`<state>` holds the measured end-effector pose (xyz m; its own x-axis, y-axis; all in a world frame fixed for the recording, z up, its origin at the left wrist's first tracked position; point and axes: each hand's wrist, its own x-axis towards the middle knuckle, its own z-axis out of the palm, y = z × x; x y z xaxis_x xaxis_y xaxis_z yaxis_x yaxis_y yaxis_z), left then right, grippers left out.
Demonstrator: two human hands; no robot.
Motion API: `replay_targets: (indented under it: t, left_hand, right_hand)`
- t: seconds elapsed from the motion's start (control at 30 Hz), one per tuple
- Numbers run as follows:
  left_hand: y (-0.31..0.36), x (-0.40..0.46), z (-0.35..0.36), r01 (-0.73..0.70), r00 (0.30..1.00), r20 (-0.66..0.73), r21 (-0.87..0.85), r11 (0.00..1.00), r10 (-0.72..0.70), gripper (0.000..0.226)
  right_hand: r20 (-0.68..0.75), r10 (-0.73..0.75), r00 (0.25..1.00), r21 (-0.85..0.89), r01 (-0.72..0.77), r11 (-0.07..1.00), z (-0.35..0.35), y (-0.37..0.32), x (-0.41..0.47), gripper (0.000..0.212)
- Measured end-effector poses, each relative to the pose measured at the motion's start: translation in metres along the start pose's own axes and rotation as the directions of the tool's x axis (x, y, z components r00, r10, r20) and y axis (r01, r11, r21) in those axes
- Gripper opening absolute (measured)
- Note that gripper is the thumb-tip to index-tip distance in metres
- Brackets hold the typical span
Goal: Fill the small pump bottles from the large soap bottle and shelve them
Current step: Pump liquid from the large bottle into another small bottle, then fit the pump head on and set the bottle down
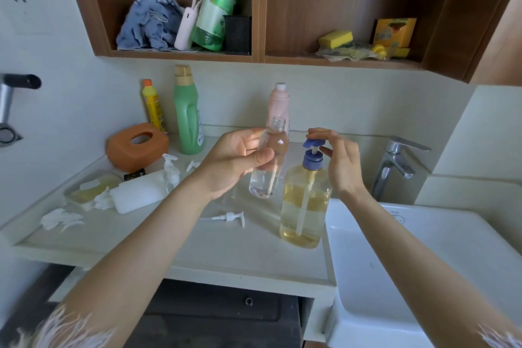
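- The pale counter (214, 260) spreads below both of my hands; the white sink (418, 263) sits under and beyond my right forearm, with the chrome tap (395, 164) just past the right fingers.
- The wooden shelf (254, 57) hangs well above my fingers, holding a blue cloth (149, 22) and a green bottle (216, 11) on one side, yellow sponges (336, 38) on the other.
- The large soap bottle (306, 206) stands upright on the counter, about half full of yellow liquid, directly beneath my right fingers, its blue pump head (312, 147) at my fingertips.
- My right hand (340, 161) has its fingers loosely curled over that pump head, index finger resting on top; it is a light touch, not a full grasp.
- My left hand (240, 161) has thumb and fingers wrapped around the small clear bottle (269, 161), holding it lifted and tilted, open neck up, just left of the pump spout. A little clear liquid sits at its bottom.
- Behind my fingers stand a tall green bottle (187, 116), a pink bottle (279, 104) and a yellow bottle (152, 104).
- An orange container (137, 145) lies left of my left fingers.
- A loose white pump (228, 217) lies on the counter below my left wrist.
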<state>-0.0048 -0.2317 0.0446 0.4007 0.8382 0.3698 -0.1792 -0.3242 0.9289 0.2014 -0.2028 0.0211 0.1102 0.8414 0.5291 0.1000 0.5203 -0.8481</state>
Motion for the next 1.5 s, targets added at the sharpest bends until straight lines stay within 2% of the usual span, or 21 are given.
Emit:
replay_targets:
  t: [0.07,0.1,0.17,0.23,0.27,0.33,0.4,0.47,0.5,0.57,0.67,0.77,0.87,0.93,1.03,1.1,1.17,1.4,1.5]
  left_hand:
    - [-0.002,-0.006,-0.001,-0.029,0.998,-0.055,0.049,0.998,0.032,0.06]
    - [-0.006,-0.01,-0.005,-0.043,0.994,-0.099,0.063,0.997,0.049,0.053]
    - [-0.016,-0.018,-0.017,-0.046,0.979,-0.195,0.077,0.996,0.06,0.039]
    - [-0.029,-0.032,-0.036,-0.015,0.958,-0.285,0.09,0.996,0.04,0.035]
    - [-0.035,-0.038,-0.044,0.013,0.946,-0.324,0.106,0.994,0.022,0.041]
    - [-0.053,-0.054,-0.064,0.107,0.905,-0.424,0.152,0.983,-0.033,0.052]
    - [-0.073,-0.071,-0.08,0.192,0.867,-0.494,0.209,0.959,-0.067,0.047]
    - [-0.091,-0.086,-0.092,0.265,0.835,-0.54,0.229,0.937,-0.105,0.041]
    - [-0.099,-0.094,-0.096,0.3,0.819,-0.559,0.232,0.925,-0.126,0.041]
    - [-0.11,-0.104,-0.097,0.347,0.806,-0.568,0.231,0.909,-0.163,0.045]
    - [-0.121,-0.12,-0.094,0.391,0.798,-0.564,0.214,0.895,-0.213,0.045]
    - [-0.126,-0.128,-0.091,0.409,0.789,-0.568,0.205,0.889,-0.232,0.045]
    - [-0.127,-0.127,-0.092,0.412,0.797,-0.558,0.221,0.884,-0.232,0.046]
    - [-0.13,-0.125,-0.093,0.418,0.796,-0.555,0.214,0.883,-0.242,0.042]
    - [-0.13,-0.123,-0.091,0.44,0.781,-0.576,0.231,0.868,-0.243,0.024]
    - [-0.128,-0.12,-0.09,0.424,0.791,-0.567,0.237,0.874,-0.23,0.024]
    - [-0.128,-0.118,-0.089,0.41,0.797,-0.563,0.237,0.881,-0.22,0.026]
    - [-0.132,-0.117,-0.092,0.4,0.797,-0.55,0.171,0.9,-0.25,0.037]
    - [-0.131,-0.117,-0.091,0.393,0.795,-0.555,0.165,0.905,-0.244,0.036]
  right_hand:
    - [-0.015,-0.076,0.997,-0.126,0.074,0.989,0.002,-0.005,-0.002,0.034]
    - [-0.03,-0.18,0.983,-0.243,0.167,0.955,0.005,-0.006,-0.004,0.029]
    - [0.01,-0.463,0.886,-0.452,0.417,0.788,0.018,-0.007,-0.011,0.024]
    - [0.134,-0.632,0.763,-0.444,0.616,0.65,0.038,0.001,-0.021,0.023]
    - [0.19,-0.65,0.736,-0.414,0.66,0.627,0.046,0.006,-0.023,0.023]
    - [0.337,-0.502,0.796,-0.37,0.603,0.707,0.067,0.028,-0.028,0.024]
    - [0.49,-0.123,0.863,-0.434,0.363,0.825,0.088,0.057,-0.033,0.027]
    - [0.535,0.23,0.813,-0.582,0.157,0.798,0.107,0.093,-0.035,0.031]
    - [0.527,0.325,0.785,-0.643,0.118,0.757,0.114,0.109,-0.036,0.033]
    - [0.518,0.416,0.747,-0.713,0.109,0.693,0.123,0.133,-0.035,0.038]
    - [0.526,0.499,0.689,-0.749,0.096,0.656,0.136,0.155,-0.037,0.042]
    - [0.528,0.51,0.679,-0.753,0.096,0.651,0.141,0.163,-0.041,0.034]
    - [0.526,0.455,0.718,-0.736,0.116,0.667,0.14,0.152,-0.038,0.024]
    - [0.505,0.369,0.78,-0.722,0.148,0.676,0.135,0.132,-0.032,0.024]
    - [0.51,0.149,0.847,-0.656,0.271,0.705,0.12,0.083,-0.017,0.028]
    - [0.541,0.045,0.84,-0.618,0.362,0.698,0.106,0.047,-0.007,0.028]
    - [0.581,0.02,0.814,-0.621,0.428,0.657,0.093,0.016,-0.002,0.029]
    - [0.675,0.18,0.716,-0.642,0.45,0.621,0.078,-0.022,-0.006,0.028]
    - [0.681,0.173,0.712,-0.645,0.471,0.602,0.082,-0.024,-0.006,0.028]
